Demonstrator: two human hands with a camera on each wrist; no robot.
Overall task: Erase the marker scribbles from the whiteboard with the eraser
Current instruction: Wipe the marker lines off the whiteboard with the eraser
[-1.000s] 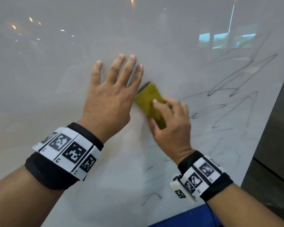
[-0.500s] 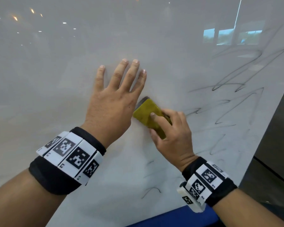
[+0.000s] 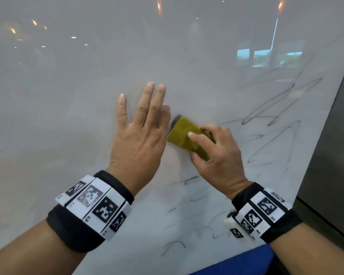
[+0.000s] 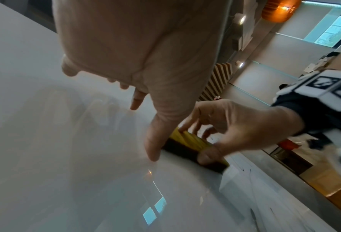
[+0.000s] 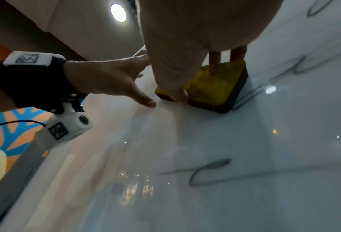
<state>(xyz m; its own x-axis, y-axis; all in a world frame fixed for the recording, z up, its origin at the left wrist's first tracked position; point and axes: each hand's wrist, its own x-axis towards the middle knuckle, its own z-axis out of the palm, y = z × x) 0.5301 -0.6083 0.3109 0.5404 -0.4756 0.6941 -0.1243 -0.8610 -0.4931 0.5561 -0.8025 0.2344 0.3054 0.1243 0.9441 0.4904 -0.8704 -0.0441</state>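
A yellow-backed eraser (image 3: 184,133) with a dark felt face lies flat against the whiteboard (image 3: 68,116). My right hand (image 3: 213,151) grips the eraser (image 5: 211,87) from above, thumb on its near edge and fingers over the far edge. Right beside it on the left, my left hand (image 3: 141,135) is spread flat on the board with straight fingers, its thumb (image 4: 153,141) next to the eraser (image 4: 191,141). Black marker scribbles (image 3: 272,116) cover the board to the right of the eraser, and more scribbles (image 3: 191,199) run below it.
The board's right edge (image 3: 326,120) runs diagonally against a dark wall panel (image 3: 338,155). A blue surface (image 3: 236,264) shows below the board's lower edge. The board's left part carries only reflections of ceiling lights.
My view has shifted, so both hands sit further right in the frame. The eraser stays next to my left hand. More scribbles show under my right wrist.
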